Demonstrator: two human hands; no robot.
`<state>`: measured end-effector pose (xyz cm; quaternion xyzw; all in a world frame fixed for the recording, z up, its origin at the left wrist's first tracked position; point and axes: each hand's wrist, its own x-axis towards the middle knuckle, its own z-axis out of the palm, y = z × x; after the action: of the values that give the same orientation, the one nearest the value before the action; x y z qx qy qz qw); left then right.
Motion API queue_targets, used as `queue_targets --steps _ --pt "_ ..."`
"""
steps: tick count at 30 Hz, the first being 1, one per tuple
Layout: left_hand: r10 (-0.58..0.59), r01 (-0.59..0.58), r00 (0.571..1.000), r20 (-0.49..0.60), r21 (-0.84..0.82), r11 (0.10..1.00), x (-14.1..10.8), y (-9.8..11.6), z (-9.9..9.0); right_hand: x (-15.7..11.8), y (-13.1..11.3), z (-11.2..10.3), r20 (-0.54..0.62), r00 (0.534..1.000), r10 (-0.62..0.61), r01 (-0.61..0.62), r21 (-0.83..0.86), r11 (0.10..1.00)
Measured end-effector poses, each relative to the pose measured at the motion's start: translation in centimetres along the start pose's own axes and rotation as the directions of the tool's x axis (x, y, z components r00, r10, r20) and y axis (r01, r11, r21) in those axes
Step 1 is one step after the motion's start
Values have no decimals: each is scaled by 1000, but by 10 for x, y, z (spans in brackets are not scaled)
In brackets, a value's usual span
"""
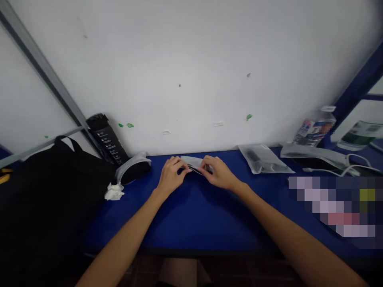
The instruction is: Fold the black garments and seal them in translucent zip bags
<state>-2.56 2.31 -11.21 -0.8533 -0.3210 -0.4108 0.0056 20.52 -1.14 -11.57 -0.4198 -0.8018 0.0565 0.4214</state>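
Between my hands, close to the back of the blue table (191, 223), is a frosted plastic pouch (193, 161) with a dark opening along its near edge. My left hand (173, 172) pinches the left part of that edge between thumb and fingers. On the right part, my right hand (218, 171) grips the same edge with thumb and forefinger. The edge bows slightly between the two hands. What lies inside the pouch is hidden.
Left stand a black bag (54, 191), a black bottle (107, 139), a pouch with something black (134, 169) and crumpled tissue (114, 191). Rightward are another frosted pouch (266, 159), a pouch with a white cable (317, 157), and plastic bottles (315, 127) by the white wall (209, 59).
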Motion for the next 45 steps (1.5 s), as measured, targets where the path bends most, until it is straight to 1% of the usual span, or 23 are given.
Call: queue_targets --steps 2,4,6,9,11,13,15,18,21,23,25,29,31,33,35,37,38,40,41,42,43,44,45 --pt "43 -46 998 -47 -73 996 0 8 2 2 -3 1 -115 993 14 -12 20 1000" --pt "81 -85 996 -48 -99 991 0 17 4 3 -6 1 -208 978 14 -15 -5 1000" --pt "86 -85 996 14 -52 995 -1 27 7 5 -7 2 -293 956 14 -39 -79 996" --pt "57 -65 986 159 50 997 -4 36 12 5 -4 2 -396 918 36 -101 -144 984" --pt "44 -61 974 224 69 996 -6 38 15 5 -3 1 -428 902 62 -129 -130 983" --pt "44 -59 969 244 54 997 -7 37 17 4 -4 -1 -430 899 80 -132 -93 987" --pt "67 -73 967 245 18 997 -8 36 16 4 -9 -2 -390 918 70 -97 -50 994" --pt "165 -155 952 257 -62 986 -7 34 13 3 -20 -4 -287 958 -2 11 30 999" --pt "256 -225 924 284 -136 965 -6 33 10 3 -27 -6 -255 966 -47 83 135 987" --pt "269 -227 906 327 -160 961 -8 32 13 3 -29 -7 -239 970 -46 96 199 975" --pt "219 -180 897 385 -135 974 -10 30 18 2 -30 -9 -163 986 -47 90 263 961" --pt "105 -102 881 461 -32 994 -14 26 28 4 -31 -11 27 999 -41 29 350 936" --pt "125 -134 880 458 -13 991 -13 24 29 4 -25 -8 19 1000 12 -18 350 936" --pt "176 -191 875 452 -11 981 -11 22 28 3 -13 -2 28 992 121 -123 384 915" --pt "246 -254 857 453 -45 966 -10 20 26 0 4 7 145 961 236 -277 457 845" --pt "319 -303 852 415 -107 947 -10 19 21 -4 22 17 295 913 281 -398 504 766" --pt "344 -313 863 369 -143 939 -11 19 18 -5 30 21 316 904 287 -417 504 757" --pt "313 -272 924 218 -200 941 -13 19 12 -4 41 26 314 904 289 -410 449 794" --pt "231 -200 967 112 -234 951 -13 19 9 -2 44 27 274 914 299 -386 365 847" --pt "89 -91 996 -20 -270 958 -12 18 6 0 45 27 239 928 287 -346 262 901" --pt "-105 60 986 -129 -314 948 -10 16 3 1 44 26 223 934 280 -325 205 923" --pt "-287 188 931 -226 -375 908 -8 14 2 2 41 25 206 938 277 -312 158 937" --pt "-400 256 878 -262 -449 856 -5 12 0 0 35 23 198 940 278 -302 105 947"
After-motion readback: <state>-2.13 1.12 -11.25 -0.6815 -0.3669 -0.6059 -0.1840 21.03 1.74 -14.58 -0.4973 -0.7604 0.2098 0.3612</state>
